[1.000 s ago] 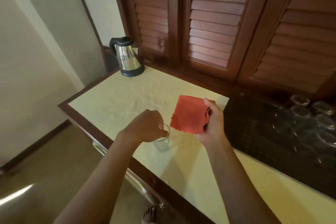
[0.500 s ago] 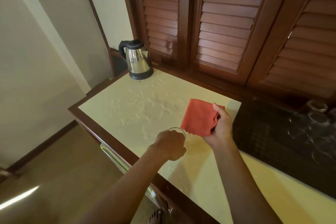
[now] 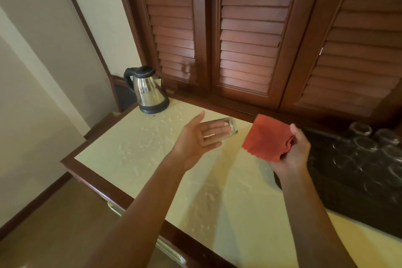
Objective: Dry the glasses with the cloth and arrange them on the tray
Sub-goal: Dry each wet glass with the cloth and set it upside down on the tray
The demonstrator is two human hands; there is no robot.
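Note:
My left hand (image 3: 191,143) is turned palm up above the counter and holds a clear glass (image 3: 226,127) lying on its side, rim pointing right; the fingers show through the glass and the thumb sticks up. Just to the right, my right hand (image 3: 293,154) grips a folded red cloth (image 3: 267,137), a short gap from the glass. The black tray (image 3: 322,183) lies on the right of the counter, partly under my right hand. Several clear glasses (image 3: 359,130) stand upside down on its far right part.
A steel kettle (image 3: 150,91) with a black handle stands at the counter's back left corner. The cream countertop (image 3: 134,150) carries water drops and has a dark wooden edge. Louvred wooden doors (image 3: 250,39) rise right behind it. Floor lies to the left.
My left hand has lifted the glass off the counter and turned it onto its side, palm now up. My right hand with the cloth has stayed beside it.

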